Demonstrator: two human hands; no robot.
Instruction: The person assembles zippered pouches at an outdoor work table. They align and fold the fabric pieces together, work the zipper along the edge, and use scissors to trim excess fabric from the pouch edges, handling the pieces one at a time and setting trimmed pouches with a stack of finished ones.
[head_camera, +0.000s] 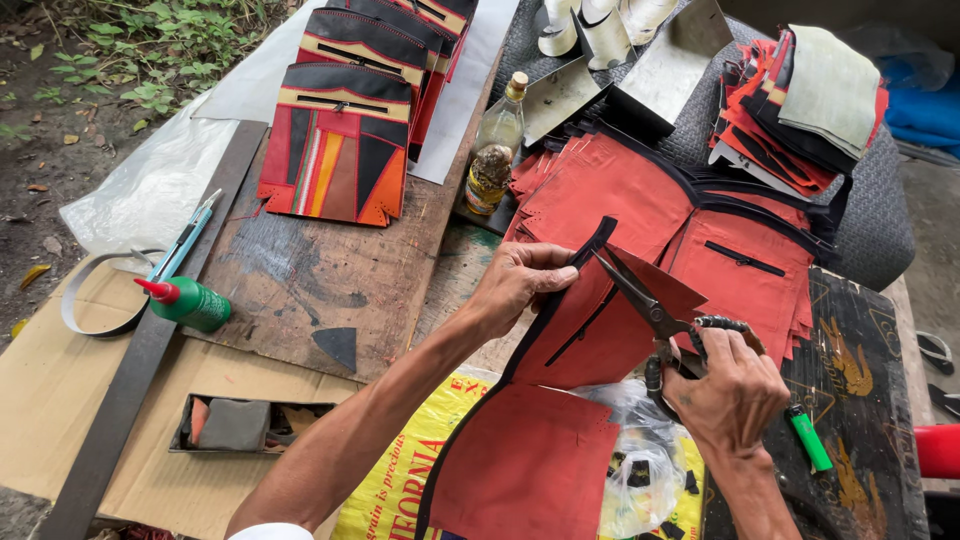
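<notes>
Hands (520, 280) (732, 395) cutting red leather piece (590, 335) with scissors (650, 310)

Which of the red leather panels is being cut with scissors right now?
The folded red leather panel pinched by the left hand; scissors meet its black edging.

Soft, even daylight is filling the scene, casting only faint shadows just under the fingers (548, 262). Nothing is glaring. Everything near the fingertips is showing sharp, while straight edges far out from them are bending with wide-lens distortion.
</notes>
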